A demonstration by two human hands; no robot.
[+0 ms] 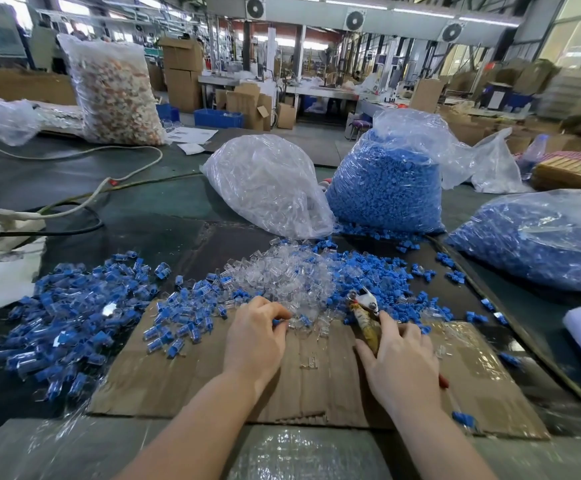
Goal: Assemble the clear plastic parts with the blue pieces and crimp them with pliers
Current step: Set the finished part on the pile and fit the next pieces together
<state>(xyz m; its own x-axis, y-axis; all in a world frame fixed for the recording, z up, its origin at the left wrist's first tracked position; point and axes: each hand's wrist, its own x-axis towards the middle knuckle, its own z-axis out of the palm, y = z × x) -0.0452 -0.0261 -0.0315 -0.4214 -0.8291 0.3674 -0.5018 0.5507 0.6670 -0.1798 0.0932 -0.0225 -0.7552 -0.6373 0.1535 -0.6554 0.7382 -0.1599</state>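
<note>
Head view: our left hand (258, 336) curls at the near edge of the clear parts pile (275, 275), fingertips pinching a small blue piece (276, 321). Our right hand (403, 362) wraps the pliers (365, 315) by the handle, jaws slightly parted, pointing away over the loose blue pieces (386, 278). Bare cardboard (316, 382) lies between both wrists (the only free patch). Assembled units (74, 317) crowd its left edge; 3 bags stand behind, the clear bag (268, 185) nearest.
</note>
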